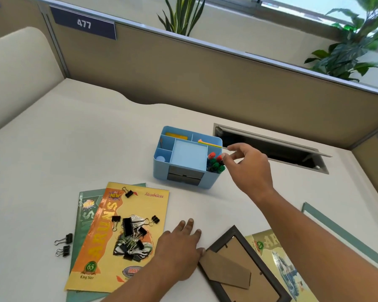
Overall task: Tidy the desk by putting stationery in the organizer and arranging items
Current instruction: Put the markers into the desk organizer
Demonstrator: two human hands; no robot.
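Head view: at centre frame the right hand [248,168] hovers beside the blue organizer [187,158], grip pinched at the pens [215,163] in its right compartment. Lower centre, the left hand [179,251] lies flat and open on the bench [74,136], touching a frame [238,267]; clips [132,234] litter a notebook [118,236].

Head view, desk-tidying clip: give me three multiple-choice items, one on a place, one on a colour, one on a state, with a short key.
1. Where is the right hand?
A. at the organizer's right end, by the markers
B. flat on the notebook
C. on the picture frame

2. What colour is the organizer?
A. red
B. light blue
C. black

3. How does the picture frame lie?
A. standing upright
B. face up
C. back side up

Key: 1 A, its fingertips are at the markers in the end compartment; 2 B, its walls and dividers are light blue; 3 C, the brown backing and stand flap show, with the left hand beside its corner.
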